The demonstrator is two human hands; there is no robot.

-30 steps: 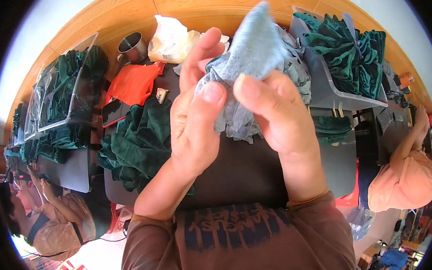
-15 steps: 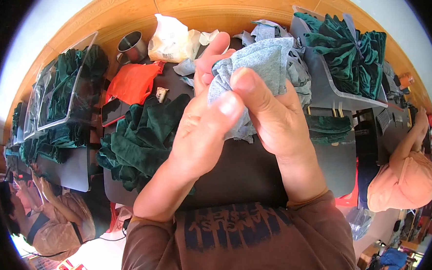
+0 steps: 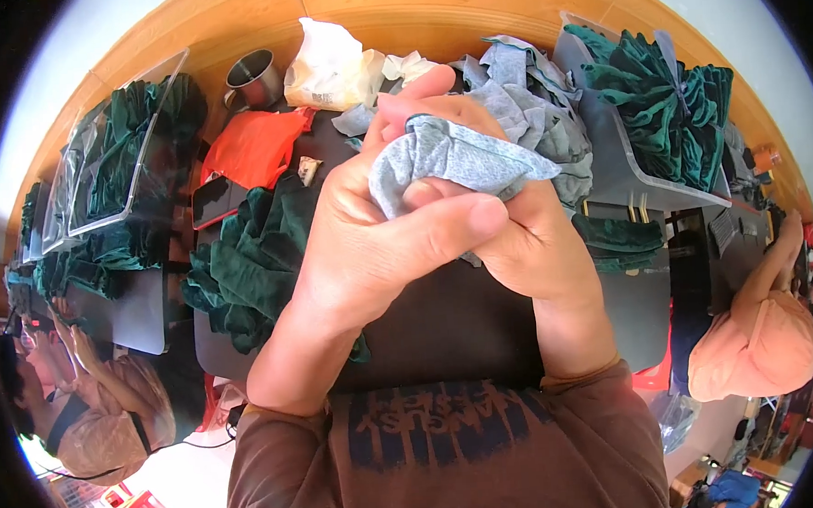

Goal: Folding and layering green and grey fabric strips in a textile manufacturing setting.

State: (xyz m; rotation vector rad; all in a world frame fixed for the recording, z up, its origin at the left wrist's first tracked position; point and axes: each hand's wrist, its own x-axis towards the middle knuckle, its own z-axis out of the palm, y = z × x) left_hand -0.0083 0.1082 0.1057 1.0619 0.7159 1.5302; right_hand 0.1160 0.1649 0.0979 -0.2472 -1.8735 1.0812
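Above the table, a small grey-blue fabric piece [image 3: 452, 150] is held up between both hands, folded over with a stitched seam along it and a point toward the right. My left hand [image 3: 355, 229] grips its left part, thumb stretched across below the cloth and fingers behind it. My right hand [image 3: 544, 251] is closed on the cloth from the right, with its thumb tip partly tucked under the fold and its other fingers mostly hidden. Behind the hands lies a pile of similar grey-blue cloth [image 3: 542, 123]. Dark green velvet cloth [image 3: 260, 262] lies bunched to the left of my left forearm.
Clear bins of green velvet pieces stand at the left [image 3: 126, 158] and the right [image 3: 621, 141]. A metal mug [image 3: 253, 78], a white-and-yellow bag [image 3: 328, 69], a red bag [image 3: 252, 152] and a phone [image 3: 213, 202] lie at the back left. Other people sit at both sides.
The grey-blue piece was held up flatter, its broad corner showing. Now it is folded down and lower, and my left thumb has moved right across its front.
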